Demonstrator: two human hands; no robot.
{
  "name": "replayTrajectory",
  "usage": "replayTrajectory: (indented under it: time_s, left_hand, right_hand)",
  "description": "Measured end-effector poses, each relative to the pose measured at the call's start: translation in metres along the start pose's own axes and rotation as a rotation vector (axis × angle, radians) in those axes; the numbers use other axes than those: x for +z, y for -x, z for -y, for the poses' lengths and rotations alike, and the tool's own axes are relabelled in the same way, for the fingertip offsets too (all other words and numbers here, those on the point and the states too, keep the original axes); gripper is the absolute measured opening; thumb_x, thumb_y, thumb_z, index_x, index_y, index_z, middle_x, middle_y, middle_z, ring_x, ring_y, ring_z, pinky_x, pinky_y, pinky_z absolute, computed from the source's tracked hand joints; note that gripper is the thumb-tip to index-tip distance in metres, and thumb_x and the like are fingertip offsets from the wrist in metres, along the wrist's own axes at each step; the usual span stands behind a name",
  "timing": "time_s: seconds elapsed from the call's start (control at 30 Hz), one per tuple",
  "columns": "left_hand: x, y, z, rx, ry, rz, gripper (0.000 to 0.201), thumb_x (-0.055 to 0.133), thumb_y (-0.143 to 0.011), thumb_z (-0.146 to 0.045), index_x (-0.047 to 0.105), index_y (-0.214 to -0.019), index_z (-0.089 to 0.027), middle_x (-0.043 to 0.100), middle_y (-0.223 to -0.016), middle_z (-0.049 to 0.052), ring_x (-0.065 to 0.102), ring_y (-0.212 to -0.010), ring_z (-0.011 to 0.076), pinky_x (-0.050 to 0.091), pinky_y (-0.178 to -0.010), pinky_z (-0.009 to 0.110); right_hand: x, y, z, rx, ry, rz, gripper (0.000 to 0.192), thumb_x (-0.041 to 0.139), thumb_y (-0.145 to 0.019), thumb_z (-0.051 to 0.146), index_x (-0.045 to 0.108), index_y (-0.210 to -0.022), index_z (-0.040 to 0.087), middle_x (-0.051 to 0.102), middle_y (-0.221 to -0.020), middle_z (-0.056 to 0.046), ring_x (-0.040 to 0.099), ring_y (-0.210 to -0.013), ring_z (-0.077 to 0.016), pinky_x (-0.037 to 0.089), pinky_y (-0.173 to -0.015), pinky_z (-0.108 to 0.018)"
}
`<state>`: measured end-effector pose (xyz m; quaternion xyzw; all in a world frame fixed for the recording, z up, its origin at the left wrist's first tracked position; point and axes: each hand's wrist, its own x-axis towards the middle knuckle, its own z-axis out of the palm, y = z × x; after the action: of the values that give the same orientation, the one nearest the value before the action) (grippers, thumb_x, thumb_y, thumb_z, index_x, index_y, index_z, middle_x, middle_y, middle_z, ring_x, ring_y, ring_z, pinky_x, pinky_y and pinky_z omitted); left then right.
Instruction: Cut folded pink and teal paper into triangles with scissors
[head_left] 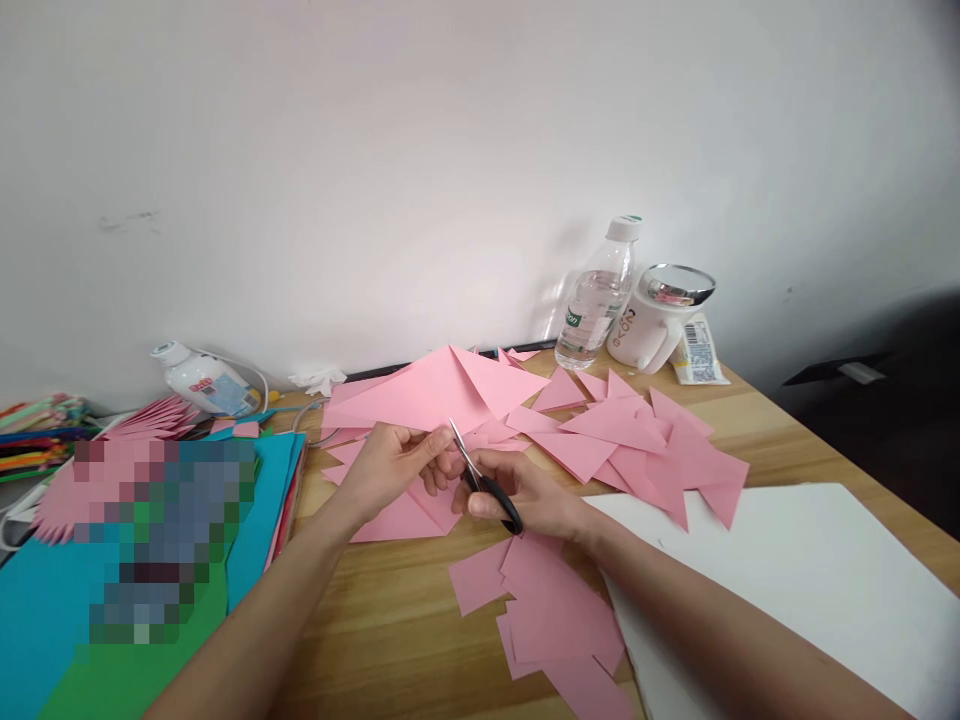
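Note:
My right hand (525, 490) is closed around the black handles of a pair of scissors (493, 490). Their metal blades point up and to the left, close to the thumb of my left hand (405, 462). The left fingers are pinched together; whatever lies between them is too small or hidden to make out. Just behind both hands rises a large creased pink paper sheet (442, 385), on other pink pieces. Cut pink paper triangles (637, 430) lie in a loose heap to the right. Nearer me, below the scissors, several pink paper scraps (559, 610) overlap on the wooden table (375, 630).
A water bottle (592, 310), a white mug (645, 325) and a small packet (701, 350) stand by the wall. A white board (787, 590) covers the right front. At left are blue and green sheets (259, 530), a fringed pink paper piece (60, 505) and a white bottle (206, 380).

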<state>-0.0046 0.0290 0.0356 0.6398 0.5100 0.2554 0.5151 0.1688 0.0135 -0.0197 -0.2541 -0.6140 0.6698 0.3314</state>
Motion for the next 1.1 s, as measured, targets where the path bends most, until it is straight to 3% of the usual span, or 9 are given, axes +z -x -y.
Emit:
replayTrajectory:
  time_s: [0.43, 1.1]
  left_hand:
    - [0.0001, -0.001, 0.0018, 0.001, 0.011, 0.001, 0.042, 0.047, -0.079, -0.047, 0.06, -0.059, -0.013, 0.061, -0.055, 0.004, 0.054, -0.048, 0.0112, 0.046, -0.051, 0.024]
    - [-0.0048, -0.0004, 0.0018, -0.002, 0.015, 0.018, 0.038, 0.05, -0.079, -0.043, 0.061, -0.062, -0.011, 0.061, -0.055, 0.004, 0.056, -0.05, 0.012, 0.045, -0.052, 0.024]
  right_hand:
    - [0.0005, 0.0003, 0.0008, 0.006, -0.01, 0.001, 0.045, 0.062, -0.069, 0.051, 0.055, -0.093, 0.013, 0.047, -0.071, -0.001, 0.046, -0.067, -0.0137, 0.037, -0.063, -0.028]
    - [0.0006, -0.0007, -0.006, 0.002, 0.012, -0.091, 0.04, 0.068, -0.065, 0.048, 0.055, -0.08, 0.014, 0.043, -0.058, 0.004, 0.037, -0.052, -0.0079, 0.028, -0.048, -0.021]
